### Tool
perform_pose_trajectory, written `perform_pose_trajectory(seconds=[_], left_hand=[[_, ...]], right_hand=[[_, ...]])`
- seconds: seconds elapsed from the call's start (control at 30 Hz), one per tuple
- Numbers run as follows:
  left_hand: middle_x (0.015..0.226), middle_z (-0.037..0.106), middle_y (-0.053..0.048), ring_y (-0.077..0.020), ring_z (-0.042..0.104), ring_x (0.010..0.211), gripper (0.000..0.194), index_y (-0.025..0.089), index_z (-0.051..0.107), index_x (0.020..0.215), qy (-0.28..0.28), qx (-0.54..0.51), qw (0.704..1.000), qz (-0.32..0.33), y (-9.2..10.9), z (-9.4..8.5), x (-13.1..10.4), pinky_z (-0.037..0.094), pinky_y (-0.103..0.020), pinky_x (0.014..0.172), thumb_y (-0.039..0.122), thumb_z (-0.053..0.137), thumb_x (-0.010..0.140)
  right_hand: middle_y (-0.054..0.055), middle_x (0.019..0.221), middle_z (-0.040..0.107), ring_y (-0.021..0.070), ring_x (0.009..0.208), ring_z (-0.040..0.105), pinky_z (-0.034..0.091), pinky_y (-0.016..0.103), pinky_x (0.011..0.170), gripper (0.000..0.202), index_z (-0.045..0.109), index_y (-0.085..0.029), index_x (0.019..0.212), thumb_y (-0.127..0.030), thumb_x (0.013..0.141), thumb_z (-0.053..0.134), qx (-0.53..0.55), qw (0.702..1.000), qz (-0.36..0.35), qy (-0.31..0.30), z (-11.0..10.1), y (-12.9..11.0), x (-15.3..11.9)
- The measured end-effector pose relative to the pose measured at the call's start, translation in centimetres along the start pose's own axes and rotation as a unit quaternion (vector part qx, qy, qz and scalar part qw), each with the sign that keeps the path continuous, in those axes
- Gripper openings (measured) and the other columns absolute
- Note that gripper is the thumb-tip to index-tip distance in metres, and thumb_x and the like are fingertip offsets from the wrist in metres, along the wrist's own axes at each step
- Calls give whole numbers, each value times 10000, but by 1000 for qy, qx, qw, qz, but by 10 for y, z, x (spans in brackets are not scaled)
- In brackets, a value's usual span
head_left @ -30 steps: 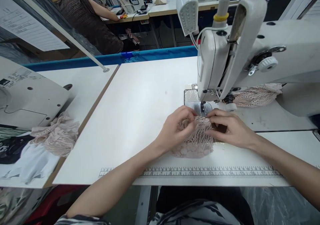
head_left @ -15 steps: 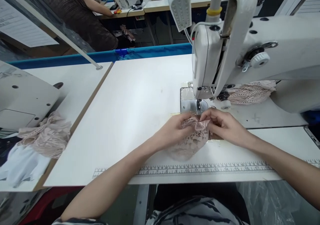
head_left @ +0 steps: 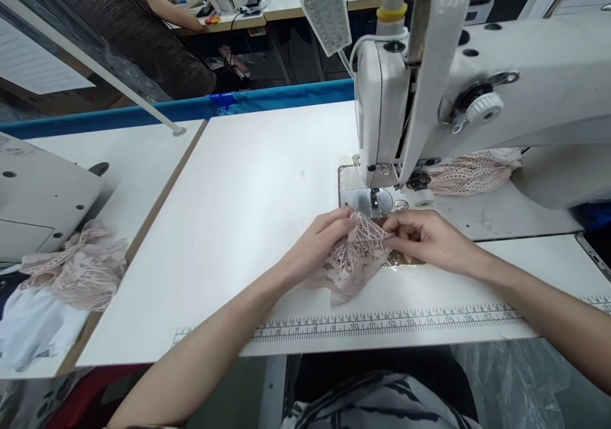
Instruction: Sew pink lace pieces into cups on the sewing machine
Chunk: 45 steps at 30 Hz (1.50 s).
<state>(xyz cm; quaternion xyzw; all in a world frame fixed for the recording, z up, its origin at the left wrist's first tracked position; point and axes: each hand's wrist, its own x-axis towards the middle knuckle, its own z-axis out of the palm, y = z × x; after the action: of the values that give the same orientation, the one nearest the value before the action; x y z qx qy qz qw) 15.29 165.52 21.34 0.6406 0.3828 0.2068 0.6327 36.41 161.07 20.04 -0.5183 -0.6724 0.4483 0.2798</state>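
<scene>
A small piece of pale pink lace (head_left: 351,260) is held between both hands just in front of the needle plate (head_left: 365,196) of a white sewing machine (head_left: 429,91). My left hand (head_left: 317,244) grips the lace's left side, fingers curled under its top edge. My right hand (head_left: 424,238) pinches the lace's right edge. The lace's lower end hangs onto the white table (head_left: 248,206), above a printed ruler strip (head_left: 382,324).
More pink lace (head_left: 470,168) lies behind the machine head at the right. A heap of pink lace (head_left: 79,270) and white cloth sits at the left by another machine (head_left: 33,200). A person in dark clothing (head_left: 143,34) works at a far table. A lamp head (head_left: 324,9) hangs above.
The lace has been lifted off the table and folded narrower between the hands, a little back from the presser foot. The view has shifted slightly right and down.
</scene>
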Motion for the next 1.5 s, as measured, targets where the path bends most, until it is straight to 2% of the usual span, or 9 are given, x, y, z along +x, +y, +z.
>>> perform_pose_trajectory(seconds=[0.17, 0.4, 0.5, 0.6, 0.7, 0.9, 1.07, 1.27, 1.5], left_hand=[[875, 601, -19, -156, 573, 773, 232, 181, 570, 908, -19, 70, 997, 21, -1, 0, 2, 448, -268, 654, 379, 644, 812], [861, 611, -18, -145, 581, 739, 193, 177, 569, 895, 12, 66, 998, 22, -2, -1, 4, 450, -259, 628, 348, 627, 828], [806, 594, -4, -130, 559, 688, 200, 177, 579, 885, -21, 70, 997, 37, -2, 0, 2, 431, -246, 600, 347, 655, 811], [810, 604, -4, -128, 561, 694, 205, 180, 599, 869, -56, 62, 994, 66, -2, 2, 0, 434, -241, 610, 354, 681, 800], [858, 622, -11, -131, 579, 738, 190, 182, 614, 870, -66, 62, 993, 75, -2, 4, -2, 445, -237, 639, 353, 677, 815], [855, 625, -16, -117, 584, 709, 223, 176, 591, 888, -27, 31, 998, 44, -4, -4, 0, 464, -231, 625, 399, 582, 891], [928, 670, -40, -167, 658, 817, 262, 181, 568, 884, 30, -9, 999, 14, -7, -16, 4, 533, -283, 696, 408, 684, 822], [895, 698, -43, -204, 695, 802, 248, 193, 551, 904, 15, -83, 996, 3, -9, -24, 5, 573, -338, 689, 347, 713, 798], [959, 706, -90, -191, 693, 862, 255, 159, 671, 969, -11, -107, 994, 4, -11, -31, 5, 558, -361, 823, 387, 631, 862]], right_hand=[[-42, 546, 594, 115, 457, 586, 394, 204, 398, 328, 552, -181, 907, -495, 833, 612, 133, 990, 48, -15, 1, -6, 0], [-25, 579, 620, 95, 496, 583, 389, 179, 419, 342, 606, -175, 910, -468, 764, 705, 175, 982, 73, -23, -5, -6, -3], [-12, 656, 619, 84, 504, 539, 380, 199, 427, 303, 652, -179, 895, -435, 749, 725, 153, 987, 45, -17, -5, -2, -2], [21, 799, 622, 82, 539, 508, 379, 226, 442, 235, 700, -188, 820, -417, 767, 702, 77, 996, -14, 34, -3, 3, -1], [-2, 693, 576, 108, 574, 504, 393, 249, 497, 199, 728, -222, 835, -410, 784, 686, 12, 995, -31, 89, -2, 5, -1], [11, 683, 636, 133, 568, 544, 401, 271, 506, 322, 688, -202, 806, -522, 780, 663, 27, 996, 40, 76, -8, 4, -2], [0, 616, 630, 119, 510, 543, 431, 264, 497, 335, 645, -204, 720, -533, 730, 708, 41, 992, 46, 106, -13, 2, -2], [12, 522, 631, 156, 464, 617, 464, 230, 426, 422, 585, -196, 762, -561, 655, 767, 147, 975, 155, 66, -13, -1, -3], [-4, 608, 646, 171, 594, 680, 548, 244, 562, 396, 606, -202, 789, -521, 647, 792, 185, 970, 144, 66, -18, 6, -1]])
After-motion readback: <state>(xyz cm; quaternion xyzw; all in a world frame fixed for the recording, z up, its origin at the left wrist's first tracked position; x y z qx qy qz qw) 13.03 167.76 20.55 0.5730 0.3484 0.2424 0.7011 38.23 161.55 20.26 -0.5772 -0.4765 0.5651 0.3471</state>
